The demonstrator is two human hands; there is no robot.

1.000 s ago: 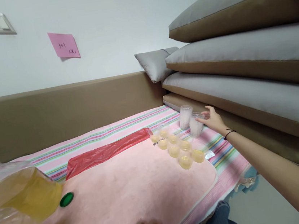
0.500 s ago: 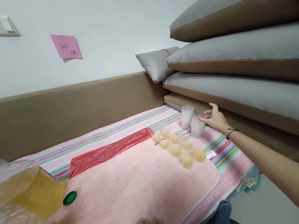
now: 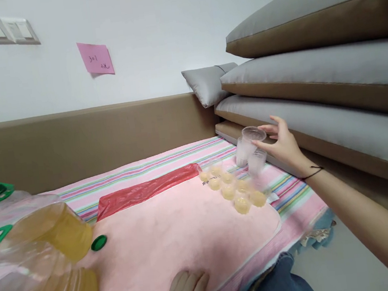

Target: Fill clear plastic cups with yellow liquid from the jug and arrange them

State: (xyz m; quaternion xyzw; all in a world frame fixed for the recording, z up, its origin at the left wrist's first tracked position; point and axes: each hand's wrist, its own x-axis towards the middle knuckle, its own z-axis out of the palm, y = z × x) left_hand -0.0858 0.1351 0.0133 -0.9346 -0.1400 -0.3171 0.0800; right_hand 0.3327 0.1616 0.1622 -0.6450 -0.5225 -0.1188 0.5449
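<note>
My right hand (image 3: 276, 142) pinches the rim of a clear plastic cup (image 3: 252, 133) between thumb and fingers. The cup is raised just over two stacks of similar cups, a nearer stack (image 3: 257, 162) and a farther stack (image 3: 240, 155). In front of them, several small cups of yellow liquid (image 3: 242, 204) stand in rows on a pink mat (image 3: 149, 245). At the bottom edge, my left hand (image 3: 187, 290) rests on the mat, fingers together and laid down, holding nothing.
Large clear jugs of yellow liquid (image 3: 67, 236) stand at the left, beside a green cap (image 3: 99, 242). A folded red plastic bag (image 3: 150, 190) lies along the mat's back edge. Stacked grey-and-brown cushions (image 3: 312, 72) rise at the right.
My right hand has lifted one cup up from the nearer stack. The left hand stays on the mat. The view has shifted slightly, showing more of the jugs.
</note>
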